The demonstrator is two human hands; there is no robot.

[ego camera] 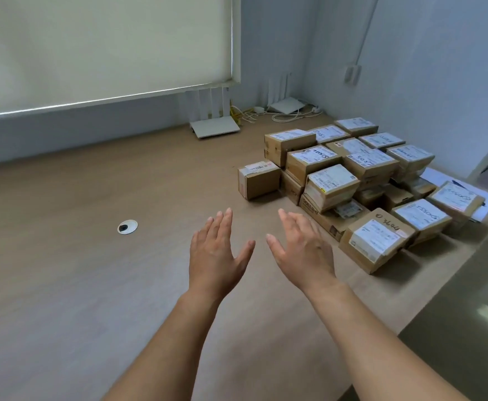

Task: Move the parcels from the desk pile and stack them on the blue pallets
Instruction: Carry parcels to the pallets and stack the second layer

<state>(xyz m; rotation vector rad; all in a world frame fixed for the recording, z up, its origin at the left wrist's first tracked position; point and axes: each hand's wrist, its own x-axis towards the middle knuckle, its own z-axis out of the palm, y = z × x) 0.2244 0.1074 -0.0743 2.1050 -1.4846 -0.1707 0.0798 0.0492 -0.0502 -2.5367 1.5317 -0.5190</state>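
The L hand (216, 256) hangs over the middle of the desk (92, 285), flat, fingers straight and close together, thumb out, holding nothing. The R hand (300, 253) is just beside it, also spread flat and empty, palms turned a bit toward each other. Neither hand touches a box.

Step, I think: reaching in to pick up the nxt box; nothing is lifted yet.

To the right of the hands, a lone small box (258, 179) sits flat on the desk at the left side of the pile, label up, long side running left to right. It may touch the pile; can't tell.

The parcels (352, 175) fill the far right corner of the desk, 2 or 3 high, labels up. The pile's long way runs from the back corner toward the right edge. One box (331, 183) on the near left of the pile lies tilted on the others. The front box (377, 241) lies near the right edge w/ a corner pointing at the hands.

Nxt move needs: both hands go right and forward, one palm on each side of a top or loose box, squeeze, lift straight up so the others don't slide. The blue pallets aren't in view.
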